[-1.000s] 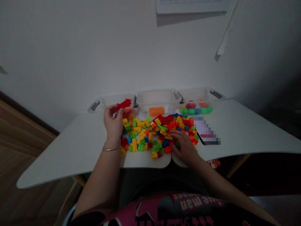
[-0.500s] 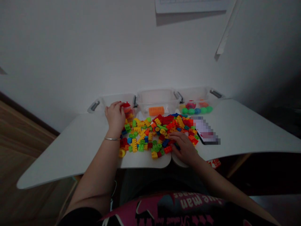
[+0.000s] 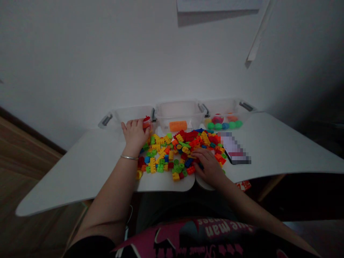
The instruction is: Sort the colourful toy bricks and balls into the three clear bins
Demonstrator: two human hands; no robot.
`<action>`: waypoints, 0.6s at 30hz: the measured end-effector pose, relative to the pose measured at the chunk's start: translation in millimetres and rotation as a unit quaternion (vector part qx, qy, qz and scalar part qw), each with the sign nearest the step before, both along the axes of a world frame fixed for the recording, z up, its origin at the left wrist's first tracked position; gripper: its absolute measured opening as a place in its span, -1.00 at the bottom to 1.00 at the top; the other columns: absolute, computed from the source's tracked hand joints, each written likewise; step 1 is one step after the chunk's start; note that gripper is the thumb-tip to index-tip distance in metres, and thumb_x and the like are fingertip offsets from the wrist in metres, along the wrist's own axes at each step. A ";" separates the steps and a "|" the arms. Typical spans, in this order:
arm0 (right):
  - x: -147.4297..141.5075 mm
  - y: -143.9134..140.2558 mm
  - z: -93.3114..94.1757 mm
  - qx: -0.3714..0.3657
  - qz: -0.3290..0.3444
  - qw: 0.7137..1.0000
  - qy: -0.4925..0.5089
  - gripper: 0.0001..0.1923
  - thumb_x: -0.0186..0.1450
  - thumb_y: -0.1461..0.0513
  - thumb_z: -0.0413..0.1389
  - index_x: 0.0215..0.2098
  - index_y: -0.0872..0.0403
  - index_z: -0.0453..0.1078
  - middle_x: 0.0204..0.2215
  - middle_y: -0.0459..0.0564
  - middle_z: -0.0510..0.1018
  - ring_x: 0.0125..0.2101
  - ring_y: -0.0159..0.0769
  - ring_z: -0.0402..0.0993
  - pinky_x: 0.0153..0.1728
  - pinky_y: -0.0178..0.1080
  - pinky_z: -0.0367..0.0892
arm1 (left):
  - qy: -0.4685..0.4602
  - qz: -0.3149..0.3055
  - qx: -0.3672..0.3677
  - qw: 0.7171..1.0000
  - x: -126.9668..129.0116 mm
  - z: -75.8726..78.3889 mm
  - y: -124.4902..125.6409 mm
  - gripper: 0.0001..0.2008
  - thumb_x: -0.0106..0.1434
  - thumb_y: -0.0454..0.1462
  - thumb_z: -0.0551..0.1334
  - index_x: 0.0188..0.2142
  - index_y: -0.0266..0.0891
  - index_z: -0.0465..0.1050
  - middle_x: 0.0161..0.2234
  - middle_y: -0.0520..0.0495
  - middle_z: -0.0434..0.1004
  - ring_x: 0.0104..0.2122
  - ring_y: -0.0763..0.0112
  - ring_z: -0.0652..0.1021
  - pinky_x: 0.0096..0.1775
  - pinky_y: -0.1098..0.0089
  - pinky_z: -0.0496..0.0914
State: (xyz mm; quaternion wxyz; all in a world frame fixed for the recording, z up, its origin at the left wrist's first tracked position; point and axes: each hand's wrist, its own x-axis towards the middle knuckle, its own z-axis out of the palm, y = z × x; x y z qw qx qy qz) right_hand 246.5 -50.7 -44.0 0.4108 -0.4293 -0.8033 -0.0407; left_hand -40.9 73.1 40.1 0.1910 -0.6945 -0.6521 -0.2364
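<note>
Toy building bricks (image 3: 161, 152) in red, yellow, green, blue and orange lie in a loose heap on the white table. My left hand (image 3: 135, 134), a bangle at its wrist, is over the front of the left clear bin (image 3: 134, 114); its fingers are spread, the thumb apart. Red pieces (image 3: 146, 122) show in that bin beside the hand, partly covered by it. Against the right side of the heap lies my right hand (image 3: 208, 165), fingers stretched over the bricks and thumb apart. A yellow piece (image 3: 191, 156) is at its fingertips; no grip on it shows.
In the middle clear bin (image 3: 180, 106) is an orange cylinder-like piece (image 3: 178, 126). The right clear bin (image 3: 219, 104) holds green, blue, red and orange round pieces. A phone (image 3: 235, 149) lies right of the heap. The wall (image 3: 134, 53) stands close behind the bins.
My left hand has shifted slightly right and down at the left bin, its fingers spreading and covering more of the bin's front. My right hand has stayed nearly still on the bricks.
</note>
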 end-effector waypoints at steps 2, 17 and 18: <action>-0.1 0.7 -1.6 0.000 -0.010 1.000 0.000 -0.73 0.33 0.29 0.04 -0.02 0.07 0.39 -0.07 0.12 0.54 0.00 -0.07 0.42 0.05 0.07 0.38 | 0.003 0.003 -0.010 1.000 0.3 2.4 -0.3 -0.48 0.28 -0.10 0.07 0.18 -0.26 0.35 0.10 -0.31 0.45 0.15 -0.11 0.32 0.26 -0.20 -0.05; 1.6 0.3 -1.9 -0.001 -0.027 1.000 -0.001 -0.74 0.32 0.31 0.03 -0.02 0.09 0.38 -0.06 0.12 0.55 0.01 -0.10 0.42 0.08 0.02 0.34 | -0.005 -0.200 -0.025 0.979 78.7 4.8 -61.2 -0.55 0.29 -0.17 0.18 0.16 -0.17 0.38 0.16 -0.19 0.42 0.21 -0.04 0.30 0.27 -0.16 0.01; 2.1 0.2 -2.0 0.000 -0.038 0.999 -0.001 -0.74 0.32 0.31 0.03 -0.03 0.10 0.39 -0.08 0.12 0.56 0.00 -0.09 0.43 0.08 0.02 0.34 | -0.001 -0.238 -0.041 0.970 85.9 1.3 -64.4 -0.58 0.29 -0.20 0.18 0.13 -0.15 0.41 0.13 -0.15 0.46 0.18 -0.01 0.33 0.26 -0.13 0.08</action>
